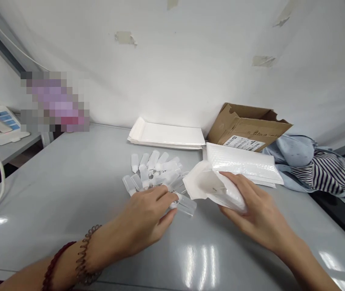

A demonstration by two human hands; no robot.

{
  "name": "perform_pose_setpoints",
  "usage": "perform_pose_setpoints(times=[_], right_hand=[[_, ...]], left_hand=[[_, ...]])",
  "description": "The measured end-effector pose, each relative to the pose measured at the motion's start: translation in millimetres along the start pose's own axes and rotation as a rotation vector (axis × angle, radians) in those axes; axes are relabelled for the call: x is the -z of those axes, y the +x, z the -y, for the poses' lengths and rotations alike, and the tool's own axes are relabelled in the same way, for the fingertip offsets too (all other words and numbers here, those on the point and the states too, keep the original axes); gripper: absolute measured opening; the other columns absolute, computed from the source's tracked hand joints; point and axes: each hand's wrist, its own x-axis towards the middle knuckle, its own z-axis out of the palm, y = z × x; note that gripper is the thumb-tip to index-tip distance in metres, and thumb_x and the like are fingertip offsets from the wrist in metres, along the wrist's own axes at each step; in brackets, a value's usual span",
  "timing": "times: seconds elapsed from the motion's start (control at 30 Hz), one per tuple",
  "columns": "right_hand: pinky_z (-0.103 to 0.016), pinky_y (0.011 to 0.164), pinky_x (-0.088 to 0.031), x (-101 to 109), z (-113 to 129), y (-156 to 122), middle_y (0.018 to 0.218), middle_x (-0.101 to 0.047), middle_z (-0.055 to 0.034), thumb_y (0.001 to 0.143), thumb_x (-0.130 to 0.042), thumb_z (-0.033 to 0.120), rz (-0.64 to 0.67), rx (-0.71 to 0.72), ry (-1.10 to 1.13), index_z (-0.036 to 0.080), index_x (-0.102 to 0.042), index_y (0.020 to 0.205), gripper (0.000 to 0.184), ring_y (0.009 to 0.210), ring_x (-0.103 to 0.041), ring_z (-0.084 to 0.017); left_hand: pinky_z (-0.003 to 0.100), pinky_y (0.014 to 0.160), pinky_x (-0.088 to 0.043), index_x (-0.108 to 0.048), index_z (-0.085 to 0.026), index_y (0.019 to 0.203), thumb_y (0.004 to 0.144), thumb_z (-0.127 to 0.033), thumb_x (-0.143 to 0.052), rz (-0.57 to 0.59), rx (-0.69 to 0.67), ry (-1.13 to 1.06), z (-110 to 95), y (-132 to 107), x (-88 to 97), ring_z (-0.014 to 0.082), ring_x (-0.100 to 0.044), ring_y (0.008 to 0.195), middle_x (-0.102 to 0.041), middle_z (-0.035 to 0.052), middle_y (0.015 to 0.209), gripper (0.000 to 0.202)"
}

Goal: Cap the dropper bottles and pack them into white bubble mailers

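My left hand (pixel 152 214) reaches over the grey table, its fingers closed around the white cap end of a small clear plastic bottle (pixel 187 205). Just beyond lies a loose pile of similar translucent bottles (pixel 154 165) with white tips. To the right, my right hand (pixel 252 208) grips a white bubble mailer (pixel 231 192) by its side. The mailer's mouth gapes toward the bottles, and its flap is folded outward. A small dark mark shows on its inside; how far it is filled I cannot see.
Behind the bottles lies a stack of flat white mailers (pixel 172 135). More bubble mailers (pixel 242 161) rest beside an open cardboard box (pixel 248 123). Blue and striped cloth (pixel 320 165) is bunched at the right edge. A white cable (pixel 1 182) hangs at left.
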Motion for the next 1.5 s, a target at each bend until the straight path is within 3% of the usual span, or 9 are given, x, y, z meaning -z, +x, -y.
perform_pose_setpoints(times=[0.13, 0.43, 0.6, 0.7, 0.87, 1.03, 1.13, 1.33, 1.5], right_hand=[[-0.035, 0.072, -0.052, 1.7, 0.0, 0.5, 0.106, -0.060, -0.0125, 0.085, -0.053, 0.026, -0.010, 0.063, 0.021, 0.016, -0.038, 0.131, 0.049, 0.093, -0.060, -0.026], [-0.041, 0.080, -0.051, 1.7, 2.1, 1.0, 0.112, -0.059, -0.0141, 0.088, -0.051, 0.025, 0.000, 0.142, 0.035, 0.018, -0.035, 0.134, 0.050, 0.099, -0.058, -0.028], [-0.042, 0.080, -0.050, 1.8, 1.2, 2.0, 0.113, -0.060, -0.0143, 0.088, -0.050, 0.025, -0.017, 0.178, 0.031, 0.019, -0.033, 0.135, 0.050, 0.099, -0.058, -0.029], [-0.042, 0.079, -0.049, 2.1, 0.3, 2.4, 0.111, -0.060, -0.0143, 0.088, -0.049, 0.024, -0.021, 0.166, 0.016, 0.017, -0.034, 0.134, 0.049, 0.098, -0.058, -0.028], [-0.040, 0.076, -0.049, 1.6, -1.9, 3.0, 0.108, -0.059, -0.0142, 0.086, -0.050, 0.023, -0.032, 0.140, -0.027, 0.017, -0.035, 0.132, 0.049, 0.094, -0.058, -0.028], [-0.040, 0.073, -0.050, -0.9, -3.4, 3.0, 0.104, -0.060, -0.0130, 0.086, -0.050, 0.025, -0.019, 0.100, -0.060, 0.018, -0.035, 0.132, 0.049, 0.091, -0.059, -0.028], [-0.042, 0.078, -0.050, -3.4, -2.3, 2.1, 0.111, -0.060, -0.0140, 0.085, -0.050, 0.024, 0.017, 0.129, -0.039, 0.018, -0.034, 0.134, 0.052, 0.097, -0.058, -0.029], [-0.041, 0.076, -0.050, -10.2, 9.4, 1.8, 0.107, -0.060, -0.0141, 0.083, -0.051, 0.018, 0.061, 0.202, 0.016, 0.014, -0.036, 0.133, 0.052, 0.093, -0.057, -0.027], [-0.041, 0.074, -0.051, -13.0, 22.1, 2.4, 0.103, -0.061, -0.0141, 0.082, -0.050, 0.015, 0.111, 0.226, 0.050, 0.011, -0.039, 0.132, 0.051, 0.087, -0.057, -0.026]], left_hand=[[0.031, 0.057, -0.049, -0.057, -0.017, 0.093, 0.087, -0.016, -0.053, 0.327, 0.033, 0.124, -2.1, -3.5, -5.6, 0.0197, -0.059, 0.071, -0.057, 0.0059, 0.092, 0.007], [0.034, 0.064, -0.053, -0.059, -0.017, 0.101, 0.086, -0.015, -0.054, 0.448, 0.092, 0.083, -6.4, -1.6, -5.9, 0.0203, -0.060, 0.076, -0.053, 0.0095, 0.104, 0.016], [0.026, 0.066, -0.049, -0.061, -0.025, 0.101, 0.082, -0.018, -0.061, 0.276, 0.141, -0.221, 2.0, -0.2, 8.0, 0.0127, -0.056, 0.075, -0.051, 0.0025, 0.110, 0.021], [0.022, 0.059, -0.046, -0.061, -0.022, 0.093, 0.080, -0.020, -0.061, 0.135, 0.221, -0.382, 2.9, 4.1, 16.5, 0.0102, -0.052, 0.068, -0.058, 0.0008, 0.102, 0.013], [0.022, 0.056, -0.047, -0.060, -0.021, 0.096, 0.089, -0.033, -0.056, 0.012, 0.431, -0.520, 2.1, 8.8, 20.2, 0.0128, -0.059, 0.067, -0.066, 0.0004, 0.085, 0.014], [0.022, 0.055, -0.046, -0.055, -0.021, 0.110, 0.094, -0.042, -0.048, -0.100, 0.492, -0.570, 4.7, 7.4, 23.3, 0.0157, -0.065, 0.075, -0.071, 0.0018, 0.085, 0.027], [0.024, 0.062, -0.048, -0.061, -0.023, 0.110, 0.093, -0.039, -0.053, -0.152, 0.378, -0.488, 6.0, 6.4, 26.9, 0.0140, -0.061, 0.074, -0.068, -0.0001, 0.084, 0.025], [0.029, 0.074, -0.045, -0.065, -0.022, 0.103, 0.085, -0.023, -0.068, -0.228, -0.048, -0.248, 4.9, 6.9, 20.3, 0.0145, -0.049, 0.074, -0.063, -0.0023, 0.075, 0.018], [0.033, 0.080, -0.045, -0.061, -0.016, 0.108, 0.089, -0.018, -0.062, -0.110, -0.210, -0.085, 0.1, 2.6, 13.5, 0.0178, -0.046, 0.083, -0.065, 0.0046, 0.089, 0.019]])
